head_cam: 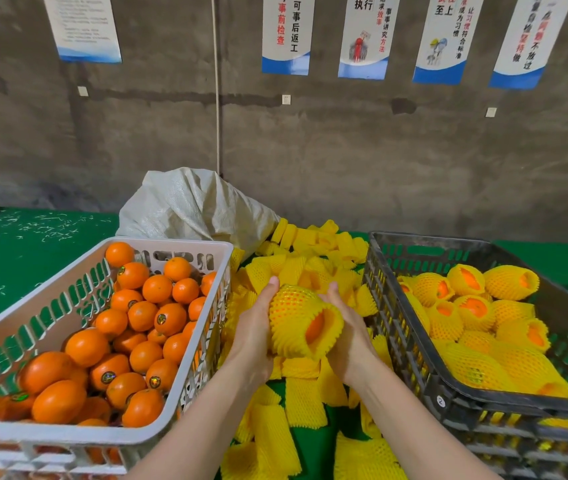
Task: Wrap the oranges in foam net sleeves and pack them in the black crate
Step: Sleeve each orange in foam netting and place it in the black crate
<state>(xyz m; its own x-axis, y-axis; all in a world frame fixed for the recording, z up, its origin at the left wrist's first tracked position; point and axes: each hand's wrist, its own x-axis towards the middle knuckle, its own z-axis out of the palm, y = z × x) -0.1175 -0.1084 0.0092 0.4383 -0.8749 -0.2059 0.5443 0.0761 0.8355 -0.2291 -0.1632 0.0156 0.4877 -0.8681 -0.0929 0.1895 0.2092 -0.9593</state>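
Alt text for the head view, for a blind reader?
The left hand and right hand hold an orange in a yellow foam sleeve above a pile of empty sleeves on a green table. A white crate of bare oranges sits at left; the black crate, partly filled with wrapped oranges, at right.

Sleeved orange point(301, 320) between left hand point(254, 332) and right hand point(348, 336)

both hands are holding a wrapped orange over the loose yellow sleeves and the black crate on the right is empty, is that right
One thing is off: the black crate is not empty. The head view shows it holding many sleeved oranges. The rest stands: the left hand and right hand hold a wrapped orange over the loose yellow sleeves.
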